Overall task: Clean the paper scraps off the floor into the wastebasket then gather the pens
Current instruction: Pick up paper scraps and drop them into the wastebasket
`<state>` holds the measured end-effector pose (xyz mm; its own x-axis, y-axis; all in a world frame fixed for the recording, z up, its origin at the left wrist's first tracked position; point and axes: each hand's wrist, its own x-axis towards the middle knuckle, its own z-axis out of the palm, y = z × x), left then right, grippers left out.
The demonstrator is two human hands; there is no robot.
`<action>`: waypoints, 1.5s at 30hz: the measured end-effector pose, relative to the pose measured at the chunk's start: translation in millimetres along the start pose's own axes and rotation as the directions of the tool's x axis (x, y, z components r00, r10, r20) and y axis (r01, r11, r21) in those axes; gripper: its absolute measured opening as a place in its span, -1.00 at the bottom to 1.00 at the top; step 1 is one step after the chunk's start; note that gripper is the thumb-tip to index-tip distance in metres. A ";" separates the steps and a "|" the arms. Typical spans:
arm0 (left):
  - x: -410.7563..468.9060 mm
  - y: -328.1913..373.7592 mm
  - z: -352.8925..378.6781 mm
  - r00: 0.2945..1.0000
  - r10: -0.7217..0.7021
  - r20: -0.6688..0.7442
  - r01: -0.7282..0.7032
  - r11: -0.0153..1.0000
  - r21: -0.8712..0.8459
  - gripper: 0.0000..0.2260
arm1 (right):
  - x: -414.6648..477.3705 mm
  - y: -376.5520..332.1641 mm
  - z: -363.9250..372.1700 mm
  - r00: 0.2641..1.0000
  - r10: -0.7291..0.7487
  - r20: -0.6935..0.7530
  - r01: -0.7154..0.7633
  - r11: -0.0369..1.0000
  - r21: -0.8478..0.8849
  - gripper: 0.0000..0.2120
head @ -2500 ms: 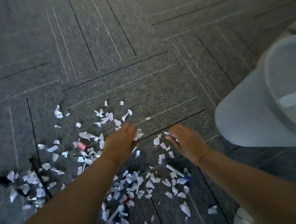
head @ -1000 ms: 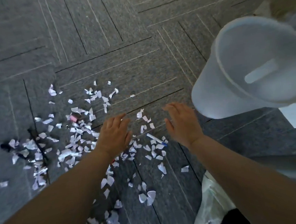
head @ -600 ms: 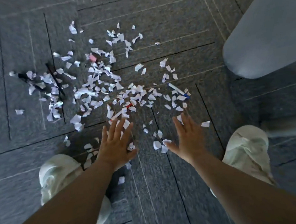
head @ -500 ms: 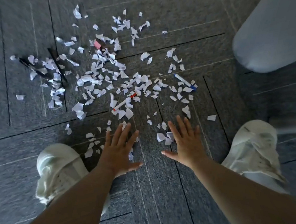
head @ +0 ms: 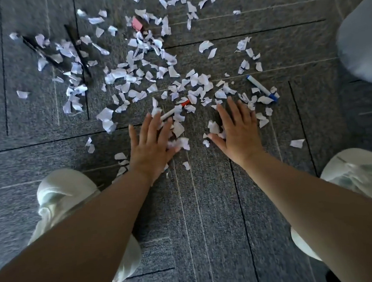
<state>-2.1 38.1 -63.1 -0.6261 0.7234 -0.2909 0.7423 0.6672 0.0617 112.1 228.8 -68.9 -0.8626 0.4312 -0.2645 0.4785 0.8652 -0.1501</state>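
Observation:
Several white paper scraps (head: pixel 132 74) lie scattered over the grey carpet. My left hand (head: pixel 151 144) lies flat with fingers spread on the near edge of the scraps, its fingertips by a white pen with a red cap (head: pixel 174 110). My right hand (head: pixel 238 130) is also flat and spread, with scraps beside its thumb. A white pen with a blue cap (head: pixel 261 88) lies beyond my right hand. Two black pens (head: pixel 78 51) (head: pixel 40 52) lie among scraps at the far left. The pale wastebasket (head: pixel 361 47) shows at the right edge.
A small pink piece (head: pixel 136 23) lies among the far scraps. My two white shoes (head: pixel 61 200) (head: pixel 355 177) stand on either side of my arms. Bare carpet (head: pixel 208 227) stretches between them.
The view has tipped down from the wastebasket to the floor by my feet. Both hands pulled back toward me, then slid forward flat onto the near scraps.

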 end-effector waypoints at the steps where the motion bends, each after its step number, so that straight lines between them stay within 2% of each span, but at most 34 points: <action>1: 5.0 0.7 -7.1 0.999 -0.035 0.010 0.035 0.999 -0.007 -0.37 | 0.1 -4.3 -1.1 1.000 -0.001 -0.024 0.001 1.000 0.014 -0.26; 4: -4.8 -2.2 -16.1 0.997 -0.056 0.051 0.058 0.998 -0.034 -0.38 | -13.9 -22.6 4.2 0.992 -0.120 -0.044 0.120 0.993 -0.010 -0.19; 6: -25.6 -7.6 -10.1 0.995 -0.077 0.070 0.081 0.995 -0.062 -0.36 | -28.5 -39.4 15.0 0.968 -0.249 0.014 0.250 0.967 -0.048 -0.11; 8: -49.1 -10.8 2.8 0.990 -0.135 0.050 0.140 0.983 -0.123 -0.32 | -35.8 -56.6 27.9 0.946 -0.318 0.069 0.321 0.945 -0.057 -0.05; 10: -67.7 -9.9 16.7 0.980 -0.189 0.058 0.195 0.970 -0.146 -0.33 | -31.8 -69.9 35.1 0.954 -0.287 0.082 0.293 0.954 -0.069 -0.06; 16: -74.3 -10.2 40.9 0.942 -0.320 0.102 0.333 0.932 -0.143 -0.37 | 14.9 -70.7 8.8 0.996 -0.077 0.045 0.080 0.995 -0.067 -0.27; 19: -53.5 -9.9 34.6 0.964 -0.258 0.072 0.267 0.947 -0.177 -0.35 | 21.2 -61.3 2.2 1.000 -0.008 0.019 0.009 0.998 -0.059 -0.28; 24: 0.6 6.6 5.2 0.997 -0.045 0.067 0.063 0.955 -0.288 -0.40 | 0.0 -53.1 8.6 0.996 -0.050 -0.070 0.048 0.998 -0.028 -0.27; 28: -23.0 1.5 16.0 0.995 -0.091 -0.030 0.083 0.974 -0.209 -0.41 | -14.5 -35.0 7.1 0.999 0.040 -0.027 -0.041 0.998 -0.055 -0.19; 30: -47.5 -2.2 27.6 0.986 -0.156 -0.058 0.145 0.975 -0.166 -0.39 | -23.5 -31.8 9.3 0.999 -0.010 0.035 0.014 0.994 -0.108 -0.08; 33: -65.4 -5.9 39.5 0.957 -0.283 0.060 0.289 0.945 -0.153 -0.34 | -33.5 -38.9 17.0 0.983 -0.157 0.095 0.170 0.973 -0.154 0.01; 35: -63.1 -4.0 40.3 0.947 -0.307 0.097 0.320 0.933 -0.163 -0.35 | -35.1 -46.1 19.6 0.981 -0.166 0.100 0.179 0.974 -0.137 0.02; 37: -51.9 -0.5 35.2 0.969 -0.231 0.084 0.242 0.955 -0.172 -0.38 | -33.4 -49.9 20.5 0.986 -0.148 0.082 0.156 0.982 -0.106 0.01; 40: -18.9 6.5 21.6 0.998 -0.035 0.060 0.046 0.980 -0.192 -0.43 | -28.9 -46.7 19.0 0.989 -0.141 0.046 0.145 0.986 -0.080 -0.05; 45: 10.5 1.7 2.6 0.989 0.146 0.003 -0.143 0.975 -0.170 -0.38 | -26.1 -22.8 9.6 0.992 -0.120 0.050 0.125 0.985 -0.118 0.01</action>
<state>-6.8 46.3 -68.5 -0.5105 0.8126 -0.2812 0.7730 0.5769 0.2638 125.2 195.4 -67.7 -0.9046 0.3109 -0.2918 0.3441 0.9364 -0.0689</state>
